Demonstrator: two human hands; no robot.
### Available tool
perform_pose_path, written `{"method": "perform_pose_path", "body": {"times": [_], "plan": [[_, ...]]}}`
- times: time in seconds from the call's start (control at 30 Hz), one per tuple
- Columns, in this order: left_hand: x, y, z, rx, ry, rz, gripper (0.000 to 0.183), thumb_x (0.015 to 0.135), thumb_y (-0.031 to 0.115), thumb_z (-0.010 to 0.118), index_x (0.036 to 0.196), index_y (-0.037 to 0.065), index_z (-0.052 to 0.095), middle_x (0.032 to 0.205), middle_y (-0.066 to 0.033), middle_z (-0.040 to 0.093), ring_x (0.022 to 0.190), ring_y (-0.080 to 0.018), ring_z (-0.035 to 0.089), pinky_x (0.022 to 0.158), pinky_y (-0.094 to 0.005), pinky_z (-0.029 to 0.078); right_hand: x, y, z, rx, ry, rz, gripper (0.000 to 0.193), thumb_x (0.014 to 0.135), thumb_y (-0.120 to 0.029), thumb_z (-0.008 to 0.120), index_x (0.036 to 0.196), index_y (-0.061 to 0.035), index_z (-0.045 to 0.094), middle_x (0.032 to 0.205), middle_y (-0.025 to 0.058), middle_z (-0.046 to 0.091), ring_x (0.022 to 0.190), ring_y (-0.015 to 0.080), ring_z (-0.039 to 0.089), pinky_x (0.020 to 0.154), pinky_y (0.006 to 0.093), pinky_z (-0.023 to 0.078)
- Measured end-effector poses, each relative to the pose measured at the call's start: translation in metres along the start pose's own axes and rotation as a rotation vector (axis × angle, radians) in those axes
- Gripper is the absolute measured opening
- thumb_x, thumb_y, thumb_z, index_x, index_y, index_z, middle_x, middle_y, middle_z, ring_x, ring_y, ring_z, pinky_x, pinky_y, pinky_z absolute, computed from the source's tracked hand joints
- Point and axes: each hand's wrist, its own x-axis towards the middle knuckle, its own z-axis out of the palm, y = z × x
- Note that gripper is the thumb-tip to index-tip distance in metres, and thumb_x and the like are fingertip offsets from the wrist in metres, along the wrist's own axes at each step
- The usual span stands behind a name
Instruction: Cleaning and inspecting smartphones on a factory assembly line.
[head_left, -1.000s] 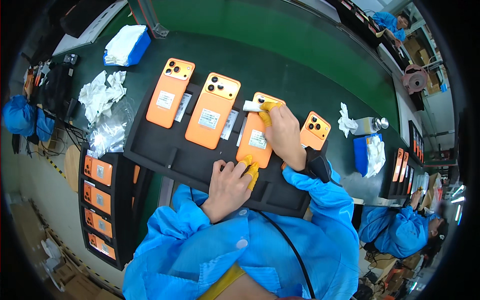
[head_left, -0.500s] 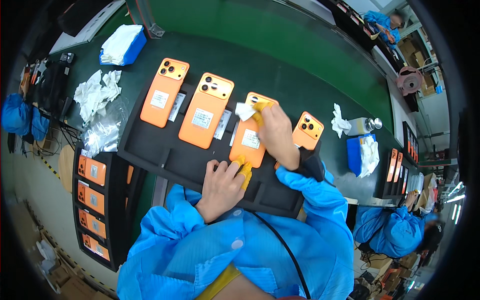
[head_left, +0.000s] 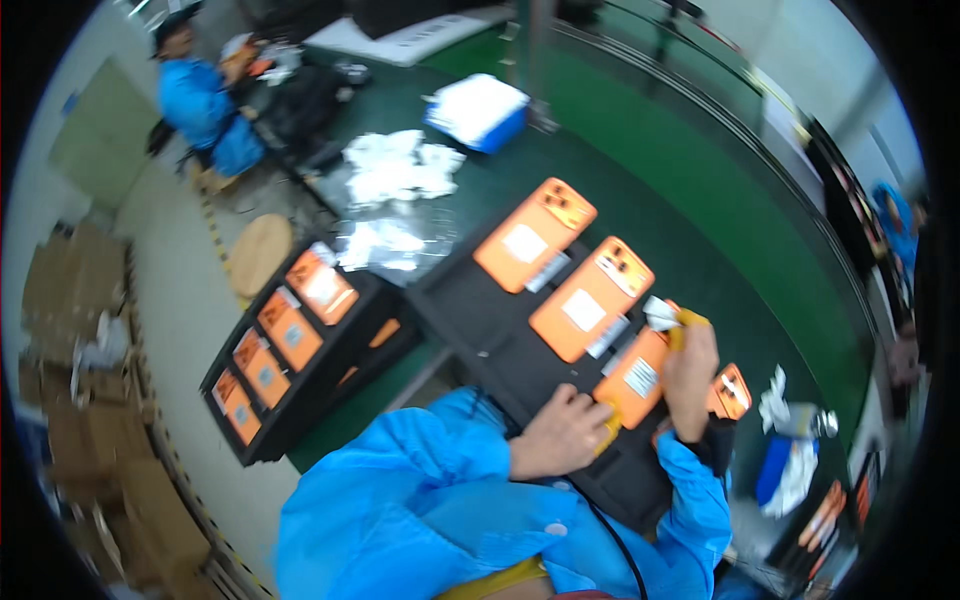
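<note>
My right hand point(head_left: 692, 375), in yellow finger cots and a black wrist band, pinches a folded white wipe point(head_left: 660, 314) at the camera end of an orange smartphone point(head_left: 634, 379). Lower down, my left hand point(head_left: 560, 434) grips that phone's near end with its yellow-capped fingers. The phone lies back up in a black tray point(head_left: 492, 347), a white label on its back. Two similar phones, an orange phone point(head_left: 592, 298) and one farther left point(head_left: 535, 236), rest beside it. Right of my right hand, another orange phone point(head_left: 731, 391) is partly hidden.
A second black tray point(head_left: 310, 357) with several orange phones stands at left. Crumpled wipes point(head_left: 400, 168), clear plastic film point(head_left: 397, 238) and a blue box of wipes point(head_left: 492, 130) lie beyond. A metal-capped bottle point(head_left: 805, 421) stands at right. A person in blue point(head_left: 195, 105) sits far left.
My view has swung left, so the tray and hands appear farther right and lower, slightly blurred. Both hands stay at the same phone; the wipe remains near its cameras.
</note>
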Motion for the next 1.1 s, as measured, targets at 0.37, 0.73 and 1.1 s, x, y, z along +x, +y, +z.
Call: {"method": "perform_pose_path", "body": {"times": [0.37,0.73,1.1], "plan": [[0.004,0.0,0.001,-0.032,-0.034,-0.026,0.013,0.074,0.017,0.063,0.083,0.008,0.067,0.089,-0.0032,0.055,0.074,-0.0181,0.053,0.077,-0.0362,0.037,-0.003,0.001,0.002,-0.059,-0.041,-0.03,0.022,0.072,0.004,0.056,0.094,0.0011,0.057,0.086,0.0177,0.056,0.079,0.0341,0.058,0.067,0.0414,0.048],[0.0,-0.005,-0.011,0.04,-0.147,-0.076,0.022,0.07,0.013,0.072,0.092,0.008,0.07,0.092,-0.0069,0.06,0.079,-0.0232,0.056,0.072,-0.0378,0.037,-0.009,-0.013,0.007,0.005,-0.07,-0.085,0.017,0.07,-0.001,0.057,0.087,-0.0012,0.054,0.077,0.0112,0.053,0.079,0.0272,0.057,0.068,0.036,0.048],[0.01,-0.004,-0.009,-0.026,-0.077,-0.076,0.018,0.071,0.012,0.071,0.086,0.005,0.069,0.092,-0.0069,0.058,0.074,-0.0212,0.054,0.075,-0.0382,0.037,-0.002,0.003,-0.008,-0.014,-0.019,0.052,0.022,0.067,0.008,0.055,0.087,0.0001,0.053,0.08,0.0147,0.052,0.078,0.0331,0.054,0.066,0.0413,0.047]]}}
